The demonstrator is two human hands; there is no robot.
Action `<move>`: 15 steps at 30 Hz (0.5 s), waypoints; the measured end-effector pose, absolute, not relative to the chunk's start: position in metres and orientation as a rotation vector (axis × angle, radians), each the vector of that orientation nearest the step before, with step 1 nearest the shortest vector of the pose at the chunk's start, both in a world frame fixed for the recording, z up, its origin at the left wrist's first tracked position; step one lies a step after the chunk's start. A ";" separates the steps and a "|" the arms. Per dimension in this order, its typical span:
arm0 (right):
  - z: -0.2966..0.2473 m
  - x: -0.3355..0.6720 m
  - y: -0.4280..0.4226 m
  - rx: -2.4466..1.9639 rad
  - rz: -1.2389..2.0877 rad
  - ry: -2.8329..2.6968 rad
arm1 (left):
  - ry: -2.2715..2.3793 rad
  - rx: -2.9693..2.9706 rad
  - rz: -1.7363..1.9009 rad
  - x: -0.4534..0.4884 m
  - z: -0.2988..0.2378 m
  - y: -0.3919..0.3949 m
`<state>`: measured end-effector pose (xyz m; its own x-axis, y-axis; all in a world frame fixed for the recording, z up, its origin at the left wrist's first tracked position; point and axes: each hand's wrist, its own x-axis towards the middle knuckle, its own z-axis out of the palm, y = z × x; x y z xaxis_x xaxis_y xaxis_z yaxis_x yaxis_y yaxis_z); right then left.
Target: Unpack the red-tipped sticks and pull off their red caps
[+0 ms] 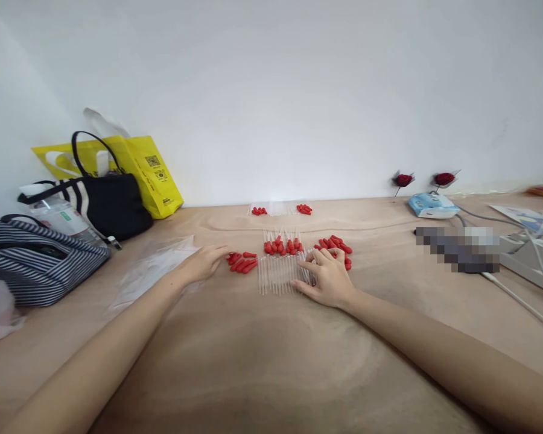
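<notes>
My left hand (207,263) reaches in from the left with its fingers stretched out and its fingertips at a small pile of red rubber bulbs (244,265). My right hand (330,278) lies over the right end of a row of clear dropper tubes (276,274), thumb and forefinger apart on them. Part of that end is hidden under the fingers. Just behind the row are several droppers with red bulbs (280,245) fitted, tips pointing to the wall. Another pile of red bulbs (335,242) is beside my right hand, partly covered by it.
Near the wall lies a clear plastic bag (280,208) with red bulbs at both ends. More clear bags (156,271) are under my left forearm. Yellow (156,175), black (113,205) and striped (45,259) bags stand left. A tissue pack (433,205), cables and a power strip (529,259) are right.
</notes>
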<state>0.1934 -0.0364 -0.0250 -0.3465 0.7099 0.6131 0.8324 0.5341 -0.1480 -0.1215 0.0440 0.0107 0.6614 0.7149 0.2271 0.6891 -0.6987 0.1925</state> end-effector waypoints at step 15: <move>-0.026 0.205 -0.034 -1.354 -0.169 -1.943 | 1.857 2.495 0.457 -0.016 0.023 0.060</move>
<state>0.2051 -0.0337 -0.0265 -0.1602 0.7529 0.6383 0.8521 0.4319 -0.2957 -0.0165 0.0596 0.0234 0.2598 0.9375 0.2317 0.9379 -0.3020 0.1704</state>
